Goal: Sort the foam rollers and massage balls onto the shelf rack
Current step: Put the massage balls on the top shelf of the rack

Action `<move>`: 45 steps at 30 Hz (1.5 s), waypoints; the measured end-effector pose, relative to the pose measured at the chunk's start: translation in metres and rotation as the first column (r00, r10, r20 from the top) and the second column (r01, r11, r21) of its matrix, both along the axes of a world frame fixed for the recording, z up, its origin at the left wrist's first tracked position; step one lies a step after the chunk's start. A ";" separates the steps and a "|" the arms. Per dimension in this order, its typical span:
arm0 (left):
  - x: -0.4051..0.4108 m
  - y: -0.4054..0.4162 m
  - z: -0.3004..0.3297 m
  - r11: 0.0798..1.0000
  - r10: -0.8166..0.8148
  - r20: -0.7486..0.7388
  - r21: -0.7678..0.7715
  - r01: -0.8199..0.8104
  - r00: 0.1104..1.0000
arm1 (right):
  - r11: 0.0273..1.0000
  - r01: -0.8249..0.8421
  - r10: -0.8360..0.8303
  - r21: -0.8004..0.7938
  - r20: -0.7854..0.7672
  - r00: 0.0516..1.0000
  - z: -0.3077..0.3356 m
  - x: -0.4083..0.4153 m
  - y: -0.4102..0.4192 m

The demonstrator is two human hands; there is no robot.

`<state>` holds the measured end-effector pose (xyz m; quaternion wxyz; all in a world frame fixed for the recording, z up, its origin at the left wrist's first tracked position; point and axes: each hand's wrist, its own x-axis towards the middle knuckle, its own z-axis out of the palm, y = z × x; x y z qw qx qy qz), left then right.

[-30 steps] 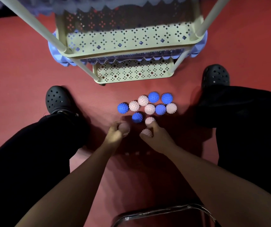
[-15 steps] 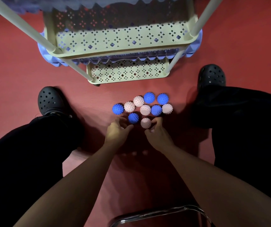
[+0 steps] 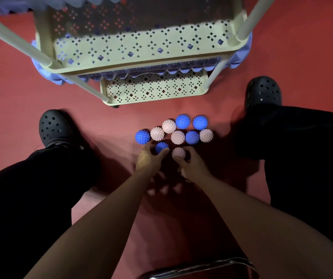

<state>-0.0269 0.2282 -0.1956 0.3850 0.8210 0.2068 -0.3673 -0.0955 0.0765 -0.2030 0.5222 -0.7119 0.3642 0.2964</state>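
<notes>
Several spiky massage balls lie in a cluster on the red floor, among them a blue ball [image 3: 142, 136] at the left and a pink ball [image 3: 206, 135] at the right. My left hand [image 3: 150, 161] curls its fingers around a blue ball [image 3: 161, 147] at the near edge of the cluster. My right hand [image 3: 192, 167] closes its fingertips on a pink ball [image 3: 178, 153]. A second pale ball [image 3: 183, 173] peeks out under its palm. The cream perforated shelf rack [image 3: 141, 64] stands just beyond the balls, its bottom shelf [image 3: 153, 99] bare.
My black clogs [image 3: 53, 127] [image 3: 263, 91] and dark trouser legs flank the balls on both sides. Blue ridged shapes [image 3: 40, 66] show under the rack's middle shelf. Pale uprights [image 3: 20, 47] slant across the rack's left. A metal chair frame [image 3: 201, 266] is at the bottom edge.
Both hands moved forward to the cluster's near edge. The pink ball seen in my left hand a second ago is out of sight, and that hand's fingers now wrap a blue ball.
</notes>
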 end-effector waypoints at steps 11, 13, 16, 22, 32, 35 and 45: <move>-0.003 0.014 0.100 0.796 0.349 -0.405 -0.348 -0.495 0.845 | 0.814 0.352 -0.330 0.462 -0.132 0.935 0.098 0.000 -0.010; 0.000 0.020 0.131 0.732 0.384 -0.469 -0.370 -0.571 0.796 | 0.765 0.387 -0.381 0.515 -0.123 0.916 0.135 0.004 -0.011; 0.001 0.024 0.193 0.667 0.401 -0.483 -0.429 -0.609 0.778 | 0.721 0.383 -0.391 0.578 -0.117 0.913 0.193 0.008 -0.012; -0.012 0.031 0.328 0.603 0.430 -0.312 -0.599 -0.527 0.847 | 0.673 0.278 -0.448 0.685 0.079 0.890 0.328 0.013 -0.005; -0.038 0.044 0.529 0.488 0.397 0.026 -0.852 -0.188 0.917 | 0.686 -0.084 -0.402 0.723 0.472 0.785 0.538 0.006 0.018; -0.045 0.047 0.580 0.495 0.395 0.141 -0.865 -0.081 0.908 | 0.729 -0.152 -0.376 0.667 0.577 0.725 0.595 0.000 0.022; -0.022 0.043 0.736 0.664 0.385 0.587 -0.712 0.228 0.713 | 0.841 -0.285 -0.311 0.459 0.843 0.439 0.764 0.013 0.008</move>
